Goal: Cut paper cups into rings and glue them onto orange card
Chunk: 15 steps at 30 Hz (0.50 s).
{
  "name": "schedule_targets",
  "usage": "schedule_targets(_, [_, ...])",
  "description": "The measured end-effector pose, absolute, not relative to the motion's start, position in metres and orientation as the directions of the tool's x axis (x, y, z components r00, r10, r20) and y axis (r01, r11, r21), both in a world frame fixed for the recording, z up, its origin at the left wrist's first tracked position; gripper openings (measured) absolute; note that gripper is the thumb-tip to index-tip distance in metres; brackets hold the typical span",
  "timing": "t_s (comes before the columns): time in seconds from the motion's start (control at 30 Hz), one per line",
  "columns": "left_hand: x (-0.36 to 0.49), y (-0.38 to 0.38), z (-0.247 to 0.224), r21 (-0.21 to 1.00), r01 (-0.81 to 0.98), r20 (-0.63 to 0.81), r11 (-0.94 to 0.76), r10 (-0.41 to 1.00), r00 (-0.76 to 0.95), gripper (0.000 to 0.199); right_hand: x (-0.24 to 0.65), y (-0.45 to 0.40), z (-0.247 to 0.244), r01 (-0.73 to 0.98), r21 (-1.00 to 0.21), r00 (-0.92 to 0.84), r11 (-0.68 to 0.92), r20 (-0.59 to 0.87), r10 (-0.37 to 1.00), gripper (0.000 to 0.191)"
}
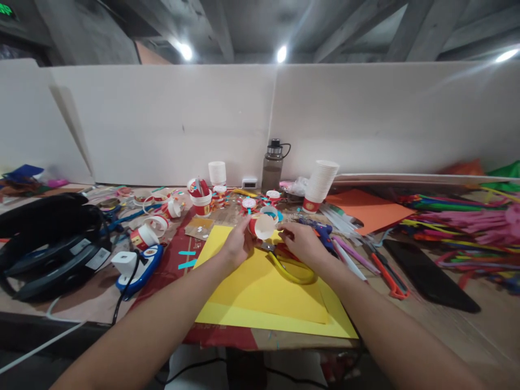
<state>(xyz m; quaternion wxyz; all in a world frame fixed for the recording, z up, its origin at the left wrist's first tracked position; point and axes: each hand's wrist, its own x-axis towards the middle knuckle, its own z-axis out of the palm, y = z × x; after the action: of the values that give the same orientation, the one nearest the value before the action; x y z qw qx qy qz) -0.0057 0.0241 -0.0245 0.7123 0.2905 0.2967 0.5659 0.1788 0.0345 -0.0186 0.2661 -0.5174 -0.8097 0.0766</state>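
A red and white paper cup (pixel 264 226) is tipped with its open mouth toward me above the yellow paper (pixel 260 292). My left hand (pixel 239 242) holds it by its left side. Just right of the cup is my right hand (pixel 299 241), its fingers bent and drawn together; whatever they pinch is too small to make out. Scissors with yellow handles (pixel 294 273) lie on the paper beneath my right hand. Behind the held cup sit another cup (pixel 270 212) and small decorated cup pieces (pixel 248 203).
Stacked white cups (pixel 322 181) and a bottle (pixel 272 168) stand at the back. At left are black headphones (pixel 52 244) and a blue-and-white device (pixel 148 268). A glue gun (pixel 323 234), a cutter (pixel 388 273), a black phone (pixel 430 273) and pipe cleaners (pixel 483 222) lie at right.
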Motion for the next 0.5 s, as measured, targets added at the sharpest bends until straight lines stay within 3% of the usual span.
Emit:
schedule_targets(0.17, [-0.009, 0.028, -0.030, 0.686, -0.696, -0.132, 0.213, 0.977, 0.169, 0.031, 0.178, 0.034, -0.019, 0.791, -0.395, -0.346, 0.468, 0.343, 0.874, 0.020])
schedule_targets(0.33, [-0.007, 0.022, -0.026, 0.617, -0.767, -0.041, 0.177, 0.980, 0.194, 0.042, 0.179, 0.037, -0.022, 0.796, -0.399, -0.332, 0.456, 0.342, 0.879, 0.018])
schedule_targets(0.5, [0.001, 0.011, -0.024, 0.634, -0.752, -0.038, 0.179, 0.979, 0.202, 0.037, 0.183, 0.037, -0.026, 0.773, -0.434, -0.327, 0.464, 0.354, 0.876, 0.019])
